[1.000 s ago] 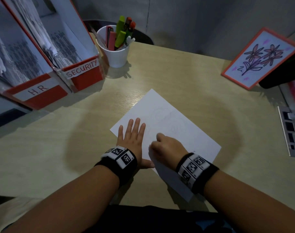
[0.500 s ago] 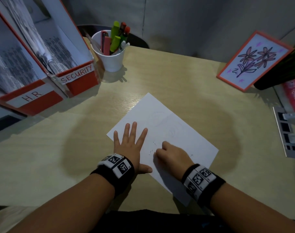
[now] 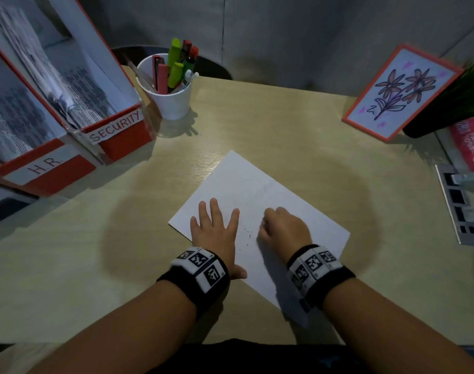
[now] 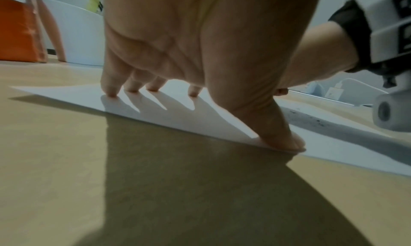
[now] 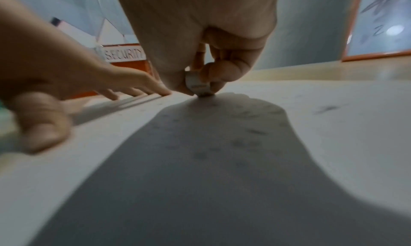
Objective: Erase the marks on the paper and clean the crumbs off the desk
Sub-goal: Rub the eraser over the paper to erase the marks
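Nearest, two forearms with black wristbands carrying coded white tags reach onto the pale wood worktop (image 3: 284, 125). A white sheet of paper (image 3: 260, 190) lies at an angle in the middle of it. The left hand (image 3: 214, 233) rests on the sheet's near-left part, its fingers (image 4: 110, 89) straight and spread, the tips and the thumb pressing down at the paper's edge; it grips nothing. Just right of it, the right hand (image 3: 283, 229) is curled knuckles-up over the sheet, and the wrist view shows its thumb and fingers (image 5: 222, 70) pinching a small white eraser (image 5: 198, 85), whose lower end touches the paper. Between the two hands dark eraser crumbs (image 3: 246, 233) are scattered on the sheet, and more specks lie in the hand's shadow. Faint pencil marks (image 3: 254, 184) remain on the far half of the paper.

Farther off to the left stand two red-and-white file boxes stuffed with printed papers: the nearer one (image 3: 41, 168) labelled H.R., the one beside it (image 3: 117, 130) labelled SECURITY. Just right of these, a white cup (image 3: 171, 101) holds highlighters and pens in yellow-green, pink and red. At the far right a flower drawing in an orange frame (image 3: 400, 93) leans up, with a dark plant pot (image 3: 430, 122) touching its right side and a red paper-towel pack (image 3: 470, 141) beyond. A grey power strip (image 3: 457, 203) lies along the right edge.
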Available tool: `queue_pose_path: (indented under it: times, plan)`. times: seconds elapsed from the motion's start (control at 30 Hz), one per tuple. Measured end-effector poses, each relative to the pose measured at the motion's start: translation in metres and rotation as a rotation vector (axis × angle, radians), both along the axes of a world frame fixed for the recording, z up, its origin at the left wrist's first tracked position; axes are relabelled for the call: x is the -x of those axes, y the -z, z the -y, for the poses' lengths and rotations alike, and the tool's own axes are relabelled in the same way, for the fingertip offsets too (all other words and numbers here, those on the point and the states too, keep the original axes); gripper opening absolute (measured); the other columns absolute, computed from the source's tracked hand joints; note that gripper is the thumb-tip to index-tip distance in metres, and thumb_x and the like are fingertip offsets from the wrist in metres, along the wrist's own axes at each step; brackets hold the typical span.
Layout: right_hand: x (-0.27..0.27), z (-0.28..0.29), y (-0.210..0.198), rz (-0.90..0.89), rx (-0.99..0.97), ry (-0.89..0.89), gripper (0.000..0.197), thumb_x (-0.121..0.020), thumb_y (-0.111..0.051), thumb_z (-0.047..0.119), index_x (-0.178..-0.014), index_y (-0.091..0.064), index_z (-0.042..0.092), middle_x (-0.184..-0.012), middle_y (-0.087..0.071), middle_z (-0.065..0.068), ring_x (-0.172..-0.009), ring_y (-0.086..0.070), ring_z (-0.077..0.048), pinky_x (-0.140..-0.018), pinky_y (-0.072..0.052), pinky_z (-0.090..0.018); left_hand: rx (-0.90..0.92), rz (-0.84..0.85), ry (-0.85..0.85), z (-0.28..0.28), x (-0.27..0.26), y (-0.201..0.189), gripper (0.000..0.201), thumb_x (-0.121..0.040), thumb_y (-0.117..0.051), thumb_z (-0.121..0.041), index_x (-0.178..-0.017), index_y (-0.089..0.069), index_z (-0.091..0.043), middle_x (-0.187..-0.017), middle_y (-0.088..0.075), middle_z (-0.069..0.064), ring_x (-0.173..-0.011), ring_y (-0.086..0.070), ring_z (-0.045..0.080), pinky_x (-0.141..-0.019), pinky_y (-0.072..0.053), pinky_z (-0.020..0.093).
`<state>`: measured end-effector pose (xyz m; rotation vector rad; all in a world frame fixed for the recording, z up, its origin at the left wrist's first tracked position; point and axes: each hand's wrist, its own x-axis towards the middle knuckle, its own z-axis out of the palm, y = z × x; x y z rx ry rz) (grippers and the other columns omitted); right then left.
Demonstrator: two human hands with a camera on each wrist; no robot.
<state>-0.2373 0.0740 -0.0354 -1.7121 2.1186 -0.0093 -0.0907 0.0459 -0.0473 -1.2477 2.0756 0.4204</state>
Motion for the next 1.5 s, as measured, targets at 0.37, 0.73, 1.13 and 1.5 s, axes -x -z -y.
queue_pose_path:
  times: [0.37,0.73,1.13,1.5]
  plan:
    - [-0.013,-0.004,-0.003,0.068,-0.014,-0.075,0.017,-0.088,-0.049,0.026,-0.088,-0.059,0.012,-0.087,-0.052,-0.006,-0.073,-0.053,-0.027,-0.063,-0.039,-0.03,-0.009,-0.043,-0.027,0.001,-0.001,0.002,0.134,-0.066,-0.071,-0.069,-0.144,0.03,-0.027,-0.148,0.034,0.028,-0.138,0.025,0.05,-0.114,-0.004,0.061]
    - [-0.027,-0.013,-0.007,0.086,-0.022,-0.181,0.014,-0.085,-0.057,0.024,-0.087,-0.059,0.01,-0.086,-0.051,-0.007,-0.069,-0.05,-0.026,-0.062,-0.039,-0.031,-0.016,-0.059,-0.047,0.002,0.001,0.0,0.134,-0.067,-0.074,-0.065,-0.145,0.028,-0.027,-0.149,0.033,0.027,-0.139,0.023,0.049,-0.114,-0.004,0.06]
    - [-0.04,-0.047,-0.009,0.203,-0.025,-0.267,0.019,-0.09,-0.052,0.028,-0.087,-0.061,0.011,-0.082,-0.047,-0.001,-0.068,-0.047,-0.019,-0.062,-0.04,-0.029,-0.03,-0.062,-0.029,0.002,-0.003,0.001,0.135,-0.064,-0.072,-0.07,-0.145,0.028,-0.027,-0.149,0.034,0.026,-0.138,0.025,0.049,-0.114,-0.002,0.061]
    - [-0.036,-0.057,-0.006,0.225,0.009,-0.225,0.018,-0.089,-0.052,0.03,-0.079,-0.058,0.016,-0.077,-0.041,0.006,-0.062,-0.043,-0.013,-0.058,-0.038,-0.026,-0.024,-0.062,-0.024,0.001,-0.004,-0.001,0.134,-0.065,-0.071,-0.07,-0.146,0.027,-0.027,-0.149,0.034,0.026,-0.139,0.025,0.049,-0.115,-0.003,0.06]
